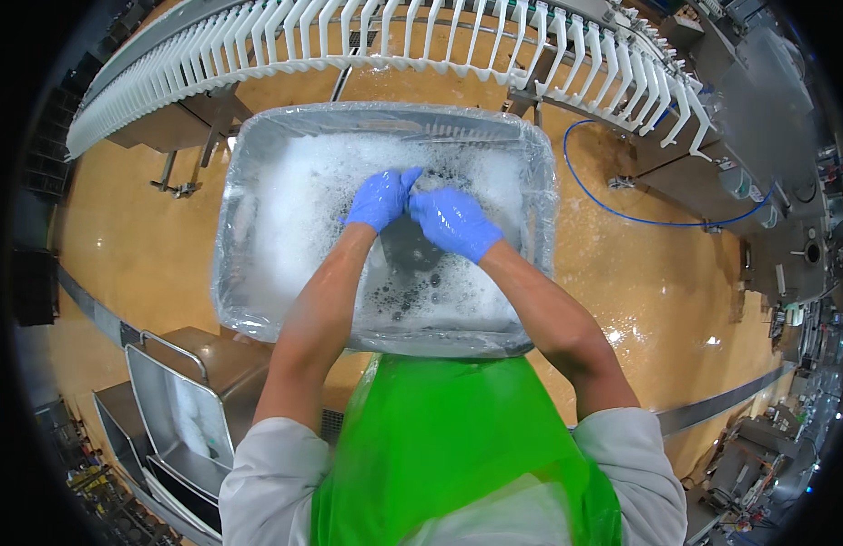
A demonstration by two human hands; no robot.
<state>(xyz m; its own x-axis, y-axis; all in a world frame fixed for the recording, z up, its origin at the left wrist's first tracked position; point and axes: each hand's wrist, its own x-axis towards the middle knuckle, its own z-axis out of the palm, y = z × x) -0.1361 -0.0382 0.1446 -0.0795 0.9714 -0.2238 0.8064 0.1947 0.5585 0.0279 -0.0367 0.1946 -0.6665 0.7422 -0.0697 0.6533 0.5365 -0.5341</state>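
Note:
My left hand (380, 199) and my right hand (456, 222), both in blue gloves, are close together over a large grey tub (223, 264) lined with clear plastic. White foam (299, 182) covers much of the water inside. Curled fingers close each hand, and whatever they grip is too small or hidden to make out. Just below the hands, a dark grey patch (411, 247) shows between the suds; whether it is bare water or something under the surface, I cannot tell.
A curved row of white plastic slats (412, 36) runs along the far side. On the right, a blue hose (613, 211) loops over the tan floor (622, 273) by steel equipment. Steel bins (180, 405) with a handle stand at lower left. I wear a green apron (449, 437).

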